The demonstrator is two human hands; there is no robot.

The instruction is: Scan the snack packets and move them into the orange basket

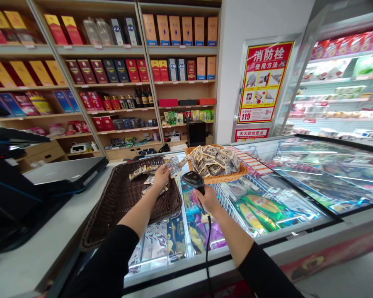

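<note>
In the head view, the left hand (162, 176) pinches a clear snack packet (174, 166) above a dark wicker basket (124, 207) holding only a few packets, and the right hand (206, 199) grips a black barcode scanner (194, 181). A heaped orange wicker basket (216, 165) on the chest freezer (298, 244) shows most packets are left.

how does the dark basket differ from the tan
The dark brown wicker basket holds few scattered packets, while the tan wicker basket is heaped with packets. The dark one looks larger than the tan one, but is nearer. The left hand is over the dark one, not the tan. Both are woven.
</note>
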